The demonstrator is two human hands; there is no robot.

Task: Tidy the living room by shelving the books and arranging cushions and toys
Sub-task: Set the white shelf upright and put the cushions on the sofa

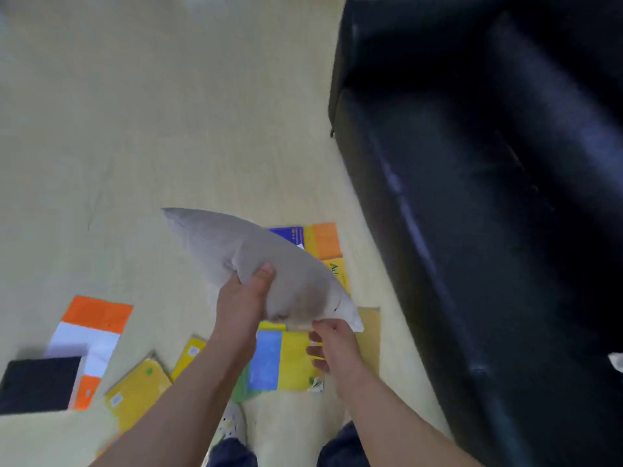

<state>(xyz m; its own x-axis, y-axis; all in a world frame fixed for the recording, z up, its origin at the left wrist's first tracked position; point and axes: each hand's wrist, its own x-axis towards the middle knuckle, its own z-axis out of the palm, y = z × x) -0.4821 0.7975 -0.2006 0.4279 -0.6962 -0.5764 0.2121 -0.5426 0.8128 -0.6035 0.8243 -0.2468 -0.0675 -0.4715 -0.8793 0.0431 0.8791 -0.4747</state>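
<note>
Two hands are on one grey cushion (263, 261). The left hand (241, 298) grips it from below, with the thumb pressed on top and the fingers wrapped around the soft side. The right hand (332, 345) is at the low corner of the cushion. Its fingers (315, 348) are bent and touch the bottom edge, but I cannot tell if they pinch it. The cushion is up in the air and tilted, over some books on the pale floor (135, 129). It is just beside the black sofa (472, 197) but does not touch it.

Under the hands lies a yellow and blue book (290, 362). Past the cushion are an orange and yellow book (325, 241) and a dark blue book (286, 233). One yellow cover (337, 274) has green letters that start with "A"; the rest is hidden and blurry. To the left lie two yellow books (138, 392) with small white stickers too tiny to read, then an orange and white book (94, 328) and a black thing (40, 382) on top of it.
</note>
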